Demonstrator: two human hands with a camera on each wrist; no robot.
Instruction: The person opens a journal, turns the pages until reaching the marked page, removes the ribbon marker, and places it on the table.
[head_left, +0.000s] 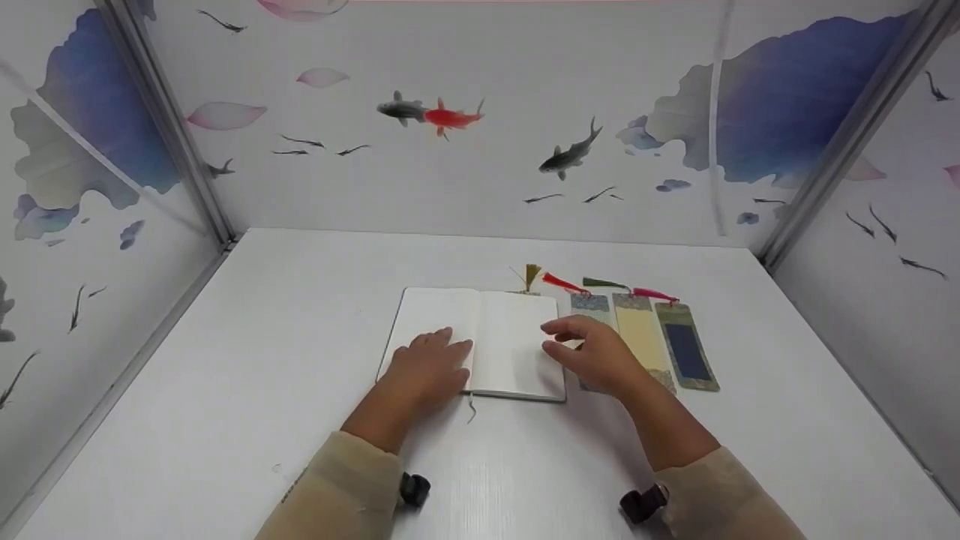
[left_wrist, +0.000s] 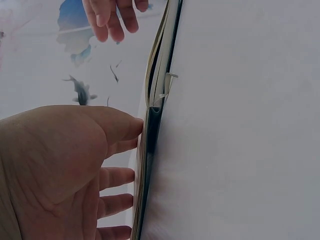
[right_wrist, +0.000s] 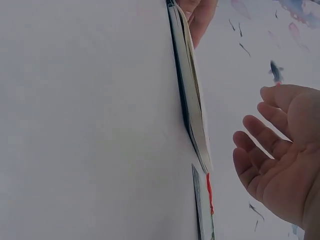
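Note:
An open notebook (head_left: 517, 345) with blank white pages lies on the table, a thin ribbon (head_left: 472, 409) hanging from its near edge. My left hand (head_left: 427, 371) rests flat on the left page, fingers spread; the left wrist view shows its fingertips against the pages. Over the notebook's right edge hovers my right hand (head_left: 600, 356), fingers loosely bent, with nothing in it; the right wrist view shows it raised above the pages. An olive tassel (head_left: 532, 276) sticks out past the top of the right page. Beneath and beside my right hand lies a blue-grey bookmark (head_left: 590, 304), partly hidden.
Further right lie a cream bookmark (head_left: 636, 330) and a dark blue bookmark (head_left: 686, 349), both tasselled. The white table (head_left: 262, 360) is enclosed by panels (head_left: 465, 187) printed with fish and petals, with metal posts at the back corners.

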